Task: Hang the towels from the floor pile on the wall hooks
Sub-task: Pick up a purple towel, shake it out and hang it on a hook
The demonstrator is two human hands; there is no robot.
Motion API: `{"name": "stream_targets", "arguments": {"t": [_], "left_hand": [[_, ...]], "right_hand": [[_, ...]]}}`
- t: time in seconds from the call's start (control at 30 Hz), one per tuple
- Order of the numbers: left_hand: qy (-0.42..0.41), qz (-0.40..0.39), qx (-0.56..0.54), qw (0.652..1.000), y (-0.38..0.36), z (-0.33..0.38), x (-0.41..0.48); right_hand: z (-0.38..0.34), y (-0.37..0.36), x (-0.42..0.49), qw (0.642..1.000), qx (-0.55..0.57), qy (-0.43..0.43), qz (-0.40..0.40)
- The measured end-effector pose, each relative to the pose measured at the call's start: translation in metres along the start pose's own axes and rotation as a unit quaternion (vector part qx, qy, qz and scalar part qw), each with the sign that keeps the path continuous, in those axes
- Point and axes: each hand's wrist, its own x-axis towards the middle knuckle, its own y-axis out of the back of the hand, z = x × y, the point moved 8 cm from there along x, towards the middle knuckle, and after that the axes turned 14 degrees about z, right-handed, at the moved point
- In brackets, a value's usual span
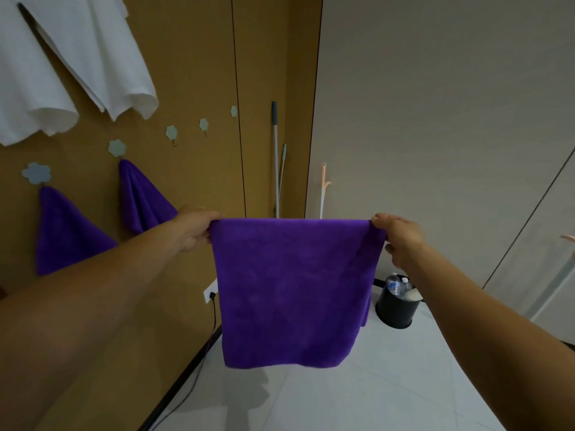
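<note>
A purple towel (292, 290) hangs spread flat in front of me, held by its two top corners. My left hand (194, 227) pinches the left corner and my right hand (396, 236) pinches the right one. On the brown wall to the left, two more purple towels (67, 234) (141, 197) hang from flower-shaped hooks (36, 173) (117, 147). Three further hooks (171, 132) (203, 124) (234, 111) in the same row carry nothing. The floor pile is not in view.
White garments (62, 63) hang high on the left. A mop handle (275, 157) leans in the corner. A black bin (395, 303) with bottles stands on the white tiled floor. A cable (214, 321) runs down from a wall socket (210, 292).
</note>
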Motion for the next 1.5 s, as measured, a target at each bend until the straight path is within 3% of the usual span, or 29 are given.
{"name": "stream_targets", "arguments": {"t": [0.13,0.27,0.37,0.5,0.67,0.8,1.0,1.17,1.4,1.5], "left_hand": [[-0.036,0.030,-0.017,0.999,-0.006,0.012,0.001],[-0.004,0.070,-0.024,0.997,-0.006,0.007,0.001],[0.009,0.052,-0.034,0.998,-0.010,0.006,0.000],[-0.022,0.008,-0.054,0.998,-0.017,0.014,0.001],[-0.064,0.067,-0.015,0.996,-0.012,0.017,0.008],[-0.101,0.113,0.026,0.988,-0.009,0.009,0.020],[-0.036,0.134,0.034,0.990,-0.003,-0.017,0.062],[0.059,0.100,0.066,0.991,-0.003,-0.032,0.096],[0.113,0.003,0.152,0.982,-0.002,-0.029,0.144],[0.112,-0.099,0.192,0.970,-0.010,-0.019,0.155]], "right_hand": [[0.000,-0.004,0.023,1.000,-0.011,0.016,-0.006],[-0.002,-0.021,0.044,0.996,-0.062,0.047,-0.048],[-0.012,-0.033,0.057,0.986,-0.103,0.114,-0.057],[-0.009,-0.052,0.071,0.976,-0.152,0.126,-0.088],[-0.015,-0.075,0.087,0.969,-0.148,0.170,-0.104],[0.007,-0.098,0.088,0.973,-0.123,0.090,-0.175],[0.054,-0.129,0.090,0.916,-0.269,-0.032,-0.297],[0.064,-0.170,0.100,0.874,-0.323,-0.043,-0.360],[0.053,-0.229,0.117,0.886,-0.303,0.006,-0.352],[0.039,-0.255,0.122,0.886,-0.263,0.041,-0.379]]}}
